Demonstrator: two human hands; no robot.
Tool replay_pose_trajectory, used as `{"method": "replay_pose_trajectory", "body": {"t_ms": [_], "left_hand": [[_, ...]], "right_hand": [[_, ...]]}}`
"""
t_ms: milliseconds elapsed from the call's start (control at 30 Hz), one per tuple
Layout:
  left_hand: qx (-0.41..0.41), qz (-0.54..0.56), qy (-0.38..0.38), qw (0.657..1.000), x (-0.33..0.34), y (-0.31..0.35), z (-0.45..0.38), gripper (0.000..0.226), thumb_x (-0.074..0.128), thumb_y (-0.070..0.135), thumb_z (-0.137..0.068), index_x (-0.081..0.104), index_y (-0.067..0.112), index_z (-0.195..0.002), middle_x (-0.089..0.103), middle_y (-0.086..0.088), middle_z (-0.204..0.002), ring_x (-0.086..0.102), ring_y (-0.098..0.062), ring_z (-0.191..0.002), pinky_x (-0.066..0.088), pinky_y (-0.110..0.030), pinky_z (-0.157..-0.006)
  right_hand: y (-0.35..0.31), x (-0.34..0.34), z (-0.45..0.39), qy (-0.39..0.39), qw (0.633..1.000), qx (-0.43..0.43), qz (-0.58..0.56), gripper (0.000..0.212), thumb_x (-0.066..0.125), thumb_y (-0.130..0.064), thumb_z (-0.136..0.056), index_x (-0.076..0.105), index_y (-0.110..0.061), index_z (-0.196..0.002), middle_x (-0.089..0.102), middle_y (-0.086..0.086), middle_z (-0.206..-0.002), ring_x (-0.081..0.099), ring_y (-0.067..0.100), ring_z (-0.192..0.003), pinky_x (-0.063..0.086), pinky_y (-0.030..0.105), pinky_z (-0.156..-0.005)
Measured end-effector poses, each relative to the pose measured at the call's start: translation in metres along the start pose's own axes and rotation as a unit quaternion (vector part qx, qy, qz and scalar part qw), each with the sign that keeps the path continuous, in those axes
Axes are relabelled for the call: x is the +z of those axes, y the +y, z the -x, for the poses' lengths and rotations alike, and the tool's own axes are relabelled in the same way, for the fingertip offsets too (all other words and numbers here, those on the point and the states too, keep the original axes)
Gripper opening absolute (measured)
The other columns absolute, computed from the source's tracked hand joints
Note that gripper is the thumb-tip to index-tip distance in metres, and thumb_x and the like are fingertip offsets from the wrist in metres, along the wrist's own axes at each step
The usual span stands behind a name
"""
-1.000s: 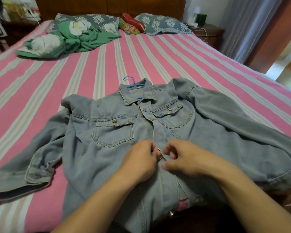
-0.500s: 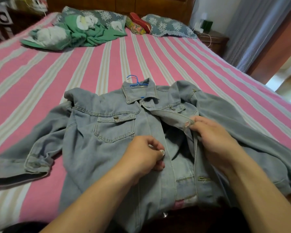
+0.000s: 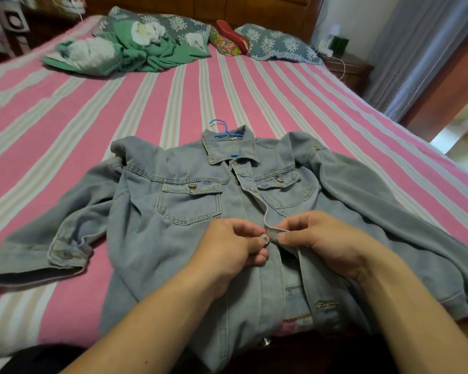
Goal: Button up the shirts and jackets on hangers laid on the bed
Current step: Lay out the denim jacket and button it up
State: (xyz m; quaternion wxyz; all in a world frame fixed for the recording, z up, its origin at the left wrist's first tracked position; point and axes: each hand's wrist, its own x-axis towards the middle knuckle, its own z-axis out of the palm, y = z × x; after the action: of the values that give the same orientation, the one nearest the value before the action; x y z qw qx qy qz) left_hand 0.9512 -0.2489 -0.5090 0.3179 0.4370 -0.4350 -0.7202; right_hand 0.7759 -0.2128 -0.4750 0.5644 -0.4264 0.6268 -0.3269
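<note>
Head view shows us mid-button on the denim jacket (image 3: 173, 238), which lies front-up on its blue hanger (image 3: 222, 129) at the near edge of the striped bed (image 3: 65, 109). Our left hand (image 3: 227, 252) pinches a metal button (image 3: 264, 239) between thumb and forefinger; our right hand (image 3: 319, 244), just at 3 o'clock of it, grips the opposite front edge (image 3: 274, 232). To do this well, we should, in our judgement, draw that edge over the button, find the hole with the thumb, tilt the button and push it through edge-first. Below, toward 6 o'clock, the front gapes open, so more remains.
</note>
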Motion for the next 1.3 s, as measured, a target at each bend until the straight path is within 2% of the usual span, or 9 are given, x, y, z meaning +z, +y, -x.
{"method": "replay_pose_trajectory", "body": {"t_ms": [200, 367, 533, 667, 767, 933, 1133, 1233, 1300], "left_hand": [[0.061, -0.121, 0.076, 0.988, 0.01, -0.013, -0.001, 0.017, 0.065, -0.008, -0.091, 0.062, 0.006, -0.081, 0.066, -0.013, -0.063, 0.06, -0.012, -0.044, 0.054, -0.024, -0.05], [0.047, -0.099, 0.091, 0.99, 0.012, -0.011, -0.001, 0.015, 0.065, -0.009, -0.09, 0.063, 0.003, -0.082, 0.066, -0.015, -0.063, 0.062, -0.017, -0.046, 0.058, -0.03, -0.053], [0.031, -0.082, 0.083, 0.993, 0.009, -0.01, 0.0, 0.015, 0.064, -0.008, -0.09, 0.065, 0.003, -0.081, 0.066, -0.014, -0.061, 0.063, -0.022, -0.051, 0.063, -0.046, -0.069], [0.033, -0.095, 0.085, 0.991, 0.011, -0.009, 0.0, 0.015, 0.065, -0.007, -0.09, 0.068, 0.005, -0.081, 0.067, -0.012, -0.062, 0.062, -0.018, -0.05, 0.061, -0.038, -0.065], [0.031, -0.134, 0.089, 0.987, 0.01, -0.008, 0.001, 0.017, 0.065, 0.005, -0.09, 0.071, 0.01, -0.076, 0.069, -0.01, -0.058, 0.06, -0.015, -0.048, 0.05, -0.027, -0.055], [0.046, -0.199, 0.106, 0.973, 0.012, -0.006, 0.002, 0.037, 0.07, 0.043, -0.088, 0.071, 0.01, -0.073, 0.065, -0.002, -0.052, 0.052, -0.01, -0.045, 0.036, -0.024, -0.051], [0.008, -0.126, 0.106, 0.986, 0.007, -0.004, -0.003, 0.022, 0.07, 0.011, -0.09, 0.057, 0.012, -0.072, 0.067, -0.011, -0.055, 0.052, -0.018, -0.048, 0.039, -0.025, -0.051], [-0.035, -0.068, 0.073, 0.994, 0.003, 0.002, -0.002, 0.027, 0.067, 0.004, -0.093, 0.053, 0.011, -0.071, 0.061, -0.004, -0.048, 0.05, -0.016, -0.045, 0.038, -0.02, -0.043], [-0.048, -0.047, 0.061, 0.996, 0.001, 0.006, -0.001, 0.027, 0.068, 0.002, -0.092, 0.053, 0.011, -0.071, 0.059, -0.004, -0.048, 0.051, -0.011, -0.041, 0.038, -0.017, -0.039]], "right_hand": [[-0.007, 0.002, 0.0, -0.03, 0.999, 0.014, 0.014, 0.019, 0.076, -0.011, -0.066, 0.079, -0.005, -0.083, 0.068, 0.02, -0.087, 0.059, 0.026, -0.083, 0.047, 0.03, -0.079], [-0.008, 0.004, 0.0, -0.027, 0.998, 0.028, 0.047, 0.024, 0.081, -0.014, -0.065, 0.078, -0.006, -0.088, 0.067, 0.014, -0.081, 0.056, 0.022, -0.075, 0.042, 0.03, -0.074], [-0.004, 0.004, 0.001, -0.025, 0.996, 0.031, 0.085, 0.025, 0.073, 0.013, -0.08, 0.066, -0.006, -0.094, 0.053, 0.008, -0.072, 0.051, 0.01, -0.059, 0.041, 0.018, -0.053], [-0.004, 0.005, 0.003, -0.021, 0.997, 0.035, 0.067, 0.026, 0.068, 0.018, -0.081, 0.065, -0.005, -0.094, 0.054, 0.007, -0.07, 0.051, 0.009, -0.055, 0.041, 0.018, -0.05], [-0.002, 0.008, 0.007, -0.013, 0.998, 0.036, 0.041, 0.026, 0.057, 0.021, -0.085, 0.061, 0.001, -0.1, 0.059, 0.01, -0.071, 0.056, 0.013, -0.056, 0.045, 0.02, -0.051], [-0.001, 0.019, 0.016, 0.009, 0.996, 0.025, 0.087, 0.026, 0.05, 0.021, -0.086, 0.058, 0.003, -0.104, 0.069, 0.015, -0.081, 0.066, 0.014, -0.064, 0.052, 0.022, -0.059], [0.006, 0.037, 0.014, 0.093, 0.986, -0.004, 0.135, 0.026, 0.055, 0.013, -0.088, 0.057, -0.009, -0.101, 0.074, 0.022, -0.092, 0.068, 0.017, -0.076, 0.057, 0.045, -0.087], [0.005, 0.038, 0.011, 0.106, 0.983, -0.027, 0.15, 0.023, 0.051, 0.009, -0.091, 0.059, -0.011, -0.096, 0.072, 0.013, -0.078, 0.067, 0.016, -0.067, 0.058, 0.034, -0.069], [0.004, 0.03, 0.006, 0.169, 0.949, -0.091, 0.249, 0.023, 0.059, -0.001, -0.091, 0.063, -0.023, -0.088, 0.071, 0.0, -0.075, 0.064, 0.011, -0.064, 0.05, 0.021, -0.059]]}}
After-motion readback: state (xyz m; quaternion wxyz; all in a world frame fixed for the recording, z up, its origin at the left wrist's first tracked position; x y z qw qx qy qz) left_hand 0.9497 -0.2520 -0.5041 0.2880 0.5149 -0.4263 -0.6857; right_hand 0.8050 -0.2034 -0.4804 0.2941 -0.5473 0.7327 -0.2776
